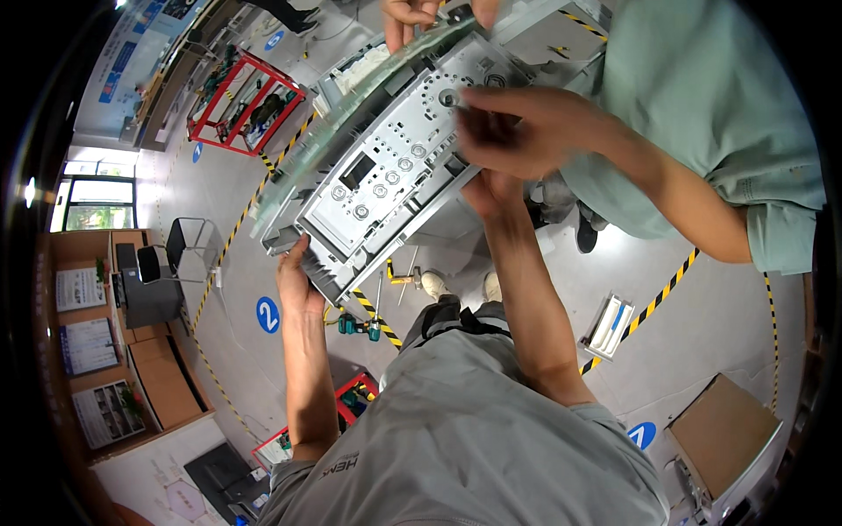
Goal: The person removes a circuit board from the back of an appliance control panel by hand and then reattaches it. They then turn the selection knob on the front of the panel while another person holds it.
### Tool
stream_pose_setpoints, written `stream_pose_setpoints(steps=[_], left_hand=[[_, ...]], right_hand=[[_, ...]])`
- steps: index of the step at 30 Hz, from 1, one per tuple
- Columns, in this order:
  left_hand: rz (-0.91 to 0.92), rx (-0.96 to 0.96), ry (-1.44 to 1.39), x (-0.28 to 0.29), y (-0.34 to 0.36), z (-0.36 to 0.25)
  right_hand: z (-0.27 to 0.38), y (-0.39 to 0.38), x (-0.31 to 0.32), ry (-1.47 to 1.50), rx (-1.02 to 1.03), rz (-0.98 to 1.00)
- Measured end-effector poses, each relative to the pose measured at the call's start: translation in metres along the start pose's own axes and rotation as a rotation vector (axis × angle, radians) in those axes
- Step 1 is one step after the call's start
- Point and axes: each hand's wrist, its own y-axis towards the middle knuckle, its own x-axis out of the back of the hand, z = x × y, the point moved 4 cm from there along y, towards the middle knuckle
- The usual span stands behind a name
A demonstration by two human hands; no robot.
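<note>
A long grey plastic appliance control panel (373, 158), with a ring of holes and several round button seats, is tilted up in front of me. My left hand (299, 279) grips its lower left corner, thumb on the edge. On the right, my right hand (494, 191) supports its lower edge; the fingers are largely hidden behind the panel and another person's hand. That co-worker's hand (517, 127), blurred, is over the panel's ring end. Other fingers (412, 17) touch the far edge, where a translucent greenish strip (320, 145) runs along the panel.
A green and black cordless drill (360, 327) and a hammer (408, 279) lie below the panel. Red tool carts stand far left (250, 103) and near left (355, 396). A co-worker in pale green (702, 96) is close on my right. A white tray (610, 326) is at right.
</note>
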Motion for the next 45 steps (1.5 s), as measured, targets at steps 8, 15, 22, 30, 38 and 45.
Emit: stream_pose_setpoints(steps=[8,15,22,30,38,45], left_hand=[[-0.019,-0.053,-0.001,0.009,0.008,0.001],[-0.059,-0.018,-0.001,0.004,0.006,-0.002],[0.024,0.002,0.006,0.0,0.005,-0.001],[0.015,0.009,-0.017,0.008,0.012,-0.001],[-0.004,-0.017,-0.005,0.005,0.008,-0.004],[-0.015,0.008,-0.022,0.002,0.006,-0.006]], right_hand=[[-0.01,-0.005,-0.009,0.115,-0.098,-0.095],[-0.001,-0.005,-0.008,0.063,-0.028,-0.18],[0.002,-0.005,-0.011,0.047,-0.056,-0.136],[0.0,-0.004,-0.009,0.084,-0.085,-0.139],[-0.002,-0.002,-0.011,0.145,-0.101,-0.159],[-0.003,-0.003,-0.016,0.206,-0.128,-0.167]])
